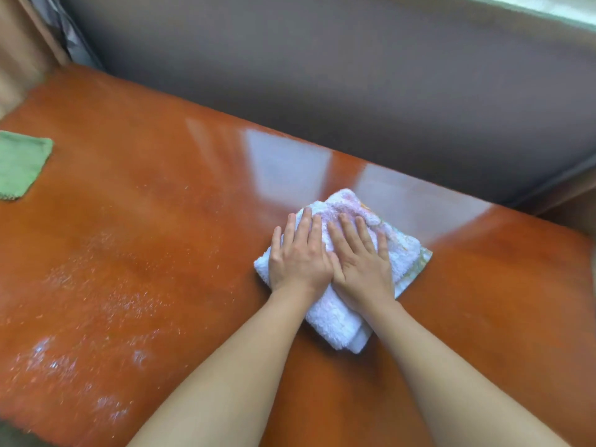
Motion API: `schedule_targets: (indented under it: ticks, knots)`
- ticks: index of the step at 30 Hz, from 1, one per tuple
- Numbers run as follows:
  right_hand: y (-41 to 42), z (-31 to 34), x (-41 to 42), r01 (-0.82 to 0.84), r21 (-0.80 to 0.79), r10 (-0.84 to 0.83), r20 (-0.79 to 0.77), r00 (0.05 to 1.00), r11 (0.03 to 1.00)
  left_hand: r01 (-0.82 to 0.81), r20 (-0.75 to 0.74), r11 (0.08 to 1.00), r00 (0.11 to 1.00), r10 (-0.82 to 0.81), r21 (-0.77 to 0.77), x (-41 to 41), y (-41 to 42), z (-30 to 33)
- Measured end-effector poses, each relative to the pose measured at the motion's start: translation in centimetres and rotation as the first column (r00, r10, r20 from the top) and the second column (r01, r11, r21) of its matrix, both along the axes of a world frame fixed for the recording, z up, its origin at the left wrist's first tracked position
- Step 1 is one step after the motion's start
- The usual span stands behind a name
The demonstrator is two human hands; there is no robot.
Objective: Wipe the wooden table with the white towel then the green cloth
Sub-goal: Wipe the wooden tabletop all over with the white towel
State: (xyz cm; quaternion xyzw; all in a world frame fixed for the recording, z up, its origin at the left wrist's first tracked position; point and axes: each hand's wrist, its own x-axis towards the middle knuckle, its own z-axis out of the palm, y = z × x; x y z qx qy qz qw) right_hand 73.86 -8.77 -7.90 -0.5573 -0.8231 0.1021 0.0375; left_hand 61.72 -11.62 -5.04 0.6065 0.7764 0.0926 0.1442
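folded white towel (335, 321), fluffy, faint pink tint with patterned edge, lay flat toward right of glossy orange-brown wooden table (161, 221), pressed under two flat palms. green cloth (19, 164) lay folded at far left edge, well apart. white specks scattered over table's left side.

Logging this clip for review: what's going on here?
A person presses both hands, left hand and right hand, flat on a folded white towel on the wooden table. White specks cover the table's left part. The green cloth lies untouched at the far left.
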Motion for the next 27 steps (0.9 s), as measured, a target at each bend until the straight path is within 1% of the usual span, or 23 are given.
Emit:
schedule_targets:
  ticks: [4,7,10,15,20,27]
  knots:
    - [3.2,0.3,-0.4,0.033,-0.019,-0.033,0.018,0.999,0.999,-0.016,-0.018,1.0,1.0,0.016,0.004,-0.5,3.1,-0.1]
    - [2.7,0.9,-0.6,0.055,-0.076,-0.054,0.018,0.998,0.996,0.01,-0.012,1.0,1.0,-0.01,0.017,-0.8,2.5,-0.2]
    - [0.4,1.3,-1.1,0.074,-0.113,-0.072,0.017,0.997,0.991,0.05,0.01,0.998,0.999,-0.05,0.046,-1.4,0.4,-0.3]
    - [-7.2,0.9,-2.2,0.078,-0.095,-0.078,0.006,0.997,0.992,0.068,0.0,0.994,0.998,-0.068,0.088,-2.6,-6.6,-0.7]
    - [-16.2,0.7,-3.8,0.075,-0.095,-0.075,0.004,0.997,0.993,0.082,-0.003,0.995,0.997,-0.082,0.059,-4.3,-15.6,-0.7]
    - [-27.7,0.0,-6.8,0.076,-0.047,-0.077,-0.012,0.997,0.996,0.066,0.002,0.997,0.998,-0.066,0.036,-7.1,-26.9,-0.6]
